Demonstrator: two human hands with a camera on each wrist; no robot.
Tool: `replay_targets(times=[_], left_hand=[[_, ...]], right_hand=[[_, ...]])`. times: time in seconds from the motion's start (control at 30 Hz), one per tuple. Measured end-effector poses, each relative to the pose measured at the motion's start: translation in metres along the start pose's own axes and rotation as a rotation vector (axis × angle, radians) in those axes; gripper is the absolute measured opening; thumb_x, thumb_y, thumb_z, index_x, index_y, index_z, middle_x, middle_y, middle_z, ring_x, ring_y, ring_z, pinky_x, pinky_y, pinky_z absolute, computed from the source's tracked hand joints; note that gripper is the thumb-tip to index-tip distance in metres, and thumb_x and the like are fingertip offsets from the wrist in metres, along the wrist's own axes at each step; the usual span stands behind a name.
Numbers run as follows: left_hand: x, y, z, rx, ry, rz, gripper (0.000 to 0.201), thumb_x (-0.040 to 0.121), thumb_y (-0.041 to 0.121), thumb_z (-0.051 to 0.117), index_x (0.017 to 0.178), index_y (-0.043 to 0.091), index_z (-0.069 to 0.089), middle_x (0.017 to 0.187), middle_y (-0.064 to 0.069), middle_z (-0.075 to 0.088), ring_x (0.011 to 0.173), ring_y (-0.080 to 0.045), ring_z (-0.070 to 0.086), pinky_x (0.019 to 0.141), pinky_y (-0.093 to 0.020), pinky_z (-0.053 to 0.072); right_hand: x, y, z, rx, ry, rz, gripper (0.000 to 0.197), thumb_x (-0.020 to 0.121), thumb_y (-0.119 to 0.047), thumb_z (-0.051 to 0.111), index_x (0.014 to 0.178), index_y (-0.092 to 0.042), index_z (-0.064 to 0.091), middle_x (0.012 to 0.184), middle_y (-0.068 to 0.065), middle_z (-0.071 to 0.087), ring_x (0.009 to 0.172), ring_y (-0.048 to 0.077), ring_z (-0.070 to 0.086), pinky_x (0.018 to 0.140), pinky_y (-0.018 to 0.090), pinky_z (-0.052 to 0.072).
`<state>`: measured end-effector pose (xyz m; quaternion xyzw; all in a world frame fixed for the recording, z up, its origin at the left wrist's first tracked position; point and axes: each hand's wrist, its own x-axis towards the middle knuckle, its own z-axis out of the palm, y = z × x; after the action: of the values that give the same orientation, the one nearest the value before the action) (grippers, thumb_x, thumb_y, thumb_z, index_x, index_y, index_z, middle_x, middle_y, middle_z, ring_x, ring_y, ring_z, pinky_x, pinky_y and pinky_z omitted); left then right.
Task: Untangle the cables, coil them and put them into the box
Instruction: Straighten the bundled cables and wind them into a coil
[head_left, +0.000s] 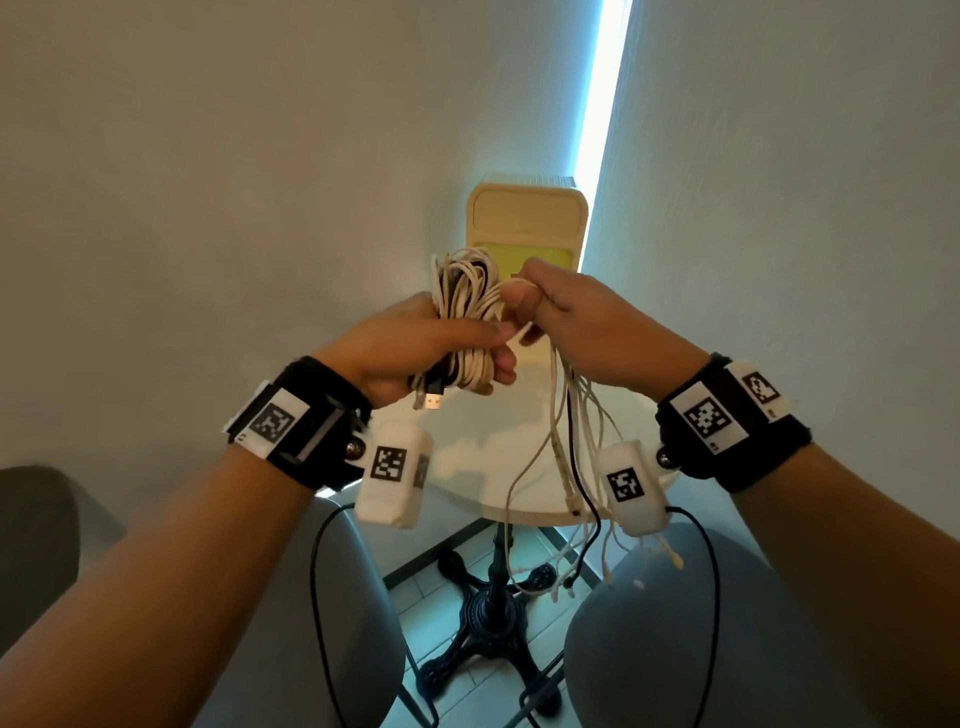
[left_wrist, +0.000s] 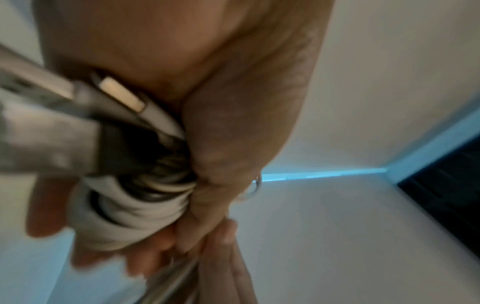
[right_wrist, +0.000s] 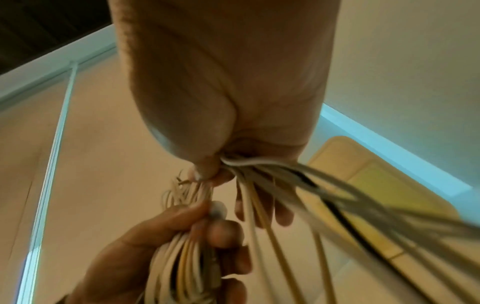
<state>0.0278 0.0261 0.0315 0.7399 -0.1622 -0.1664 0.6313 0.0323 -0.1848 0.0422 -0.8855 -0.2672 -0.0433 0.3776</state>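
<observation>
My left hand (head_left: 441, 348) grips a coiled bundle of white and black cables (head_left: 467, 306) above the table, with a USB plug (head_left: 434, 401) sticking out below the palm. In the left wrist view the coil (left_wrist: 135, 203) fills the fist. My right hand (head_left: 566, 322) pinches the loose strands beside the coil. Several cable ends (head_left: 571, 467) hang from it, past the table edge. The right wrist view shows the strands (right_wrist: 259, 170) leaving the fist, and the left hand (right_wrist: 166, 246) with the coil. The cream box (head_left: 524, 218) stands open behind the hands.
A small round white table (head_left: 483, 457) on a black cast-iron pedestal (head_left: 491, 613) stands in a corner between two pale walls. Grey chairs (head_left: 358, 597) flank the pedestal on both sides. Thin black camera leads (head_left: 317, 571) hang from both wrists.
</observation>
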Motion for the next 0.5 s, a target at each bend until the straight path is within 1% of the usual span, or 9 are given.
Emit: replay_targets(times=[0.07, 0.1, 0.13, 0.17, 0.23, 0.3, 0.33, 0.4, 0.5], left_hand=[[-0.001, -0.003, 0.010, -0.038, 0.049, 0.027, 0.023, 0.104, 0.020, 0.067, 0.117, 0.002, 0.068, 0.085, -0.010, 0.072, 0.082, -0.027, 0.073, 0.074, -0.039, 0.063], [-0.001, -0.006, 0.014, -0.022, 0.091, 0.047, 0.026, 0.104, 0.023, 0.066, 0.117, 0.000, 0.068, 0.081, -0.007, 0.070, 0.078, -0.025, 0.073, 0.070, -0.038, 0.061], [-0.001, -0.007, 0.019, 0.006, 0.130, 0.075, 0.026, 0.104, 0.025, 0.068, 0.114, 0.001, 0.069, 0.078, -0.006, 0.068, 0.075, -0.023, 0.072, 0.067, -0.036, 0.060], [0.000, -0.008, 0.023, 0.038, 0.166, 0.107, 0.023, 0.103, 0.026, 0.070, 0.109, 0.004, 0.070, 0.075, -0.005, 0.067, 0.073, -0.021, 0.071, 0.064, -0.034, 0.058], [0.000, -0.009, 0.029, 0.091, 0.226, 0.160, 0.016, 0.101, 0.025, 0.074, 0.099, 0.009, 0.072, 0.071, -0.005, 0.068, 0.066, -0.018, 0.069, 0.057, -0.029, 0.054], [-0.001, -0.008, 0.034, 0.079, 0.227, 0.211, 0.011, 0.101, 0.021, 0.074, 0.097, 0.011, 0.073, 0.070, -0.005, 0.069, 0.061, -0.019, 0.064, 0.053, -0.027, 0.050], [0.000, -0.008, 0.035, 0.052, 0.204, 0.233, 0.011, 0.101, 0.021, 0.074, 0.100, 0.010, 0.073, 0.072, -0.008, 0.069, 0.063, -0.023, 0.063, 0.056, -0.030, 0.050], [-0.001, -0.009, 0.034, -0.007, 0.166, 0.246, 0.016, 0.099, 0.023, 0.075, 0.105, 0.008, 0.073, 0.079, -0.013, 0.068, 0.068, -0.030, 0.061, 0.062, -0.036, 0.051], [-0.002, -0.009, 0.028, 0.001, 0.138, 0.205, 0.025, 0.092, 0.034, 0.078, 0.099, 0.011, 0.073, 0.075, -0.008, 0.070, 0.065, -0.024, 0.064, 0.059, -0.032, 0.048]], right_hand=[[0.003, -0.001, 0.005, 0.119, 0.069, 0.040, 0.034, 0.113, -0.033, 0.044, 0.098, -0.004, 0.055, 0.097, 0.010, 0.068, 0.092, 0.021, 0.068, 0.085, 0.030, 0.059], [0.004, -0.002, 0.009, 0.191, 0.094, 0.064, 0.035, 0.113, -0.034, 0.045, 0.097, -0.005, 0.056, 0.096, 0.011, 0.066, 0.090, 0.021, 0.066, 0.086, 0.033, 0.058], [0.006, -0.005, 0.012, 0.264, 0.118, 0.095, 0.037, 0.113, -0.036, 0.045, 0.099, -0.004, 0.058, 0.098, 0.016, 0.066, 0.089, 0.024, 0.064, 0.089, 0.040, 0.058], [0.007, -0.008, 0.014, 0.358, 0.140, 0.120, 0.040, 0.112, -0.037, 0.045, 0.106, -0.001, 0.060, 0.105, 0.024, 0.067, 0.091, 0.029, 0.065, 0.093, 0.048, 0.058], [0.007, -0.017, 0.019, 0.576, 0.187, 0.177, 0.043, 0.113, -0.032, 0.045, 0.123, 0.007, 0.059, 0.122, 0.032, 0.066, 0.101, 0.034, 0.071, 0.099, 0.049, 0.057], [0.006, -0.027, 0.022, 0.739, 0.226, 0.222, 0.041, 0.113, -0.028, 0.047, 0.129, 0.007, 0.059, 0.127, 0.029, 0.068, 0.116, 0.038, 0.070, 0.104, 0.049, 0.056], [0.006, -0.031, 0.023, 0.777, 0.238, 0.233, 0.040, 0.112, -0.028, 0.048, 0.129, 0.005, 0.061, 0.126, 0.026, 0.070, 0.118, 0.037, 0.070, 0.106, 0.049, 0.056], [0.006, -0.034, 0.024, 0.780, 0.256, 0.237, 0.037, 0.112, -0.030, 0.050, 0.126, 0.000, 0.065, 0.125, 0.022, 0.072, 0.120, 0.034, 0.070, 0.108, 0.051, 0.054], [0.001, -0.032, 0.024, 0.800, 0.203, 0.238, 0.033, 0.112, -0.031, 0.049, 0.123, -0.007, 0.068, 0.120, 0.018, 0.074, 0.115, 0.034, 0.072, 0.104, 0.052, 0.057]])
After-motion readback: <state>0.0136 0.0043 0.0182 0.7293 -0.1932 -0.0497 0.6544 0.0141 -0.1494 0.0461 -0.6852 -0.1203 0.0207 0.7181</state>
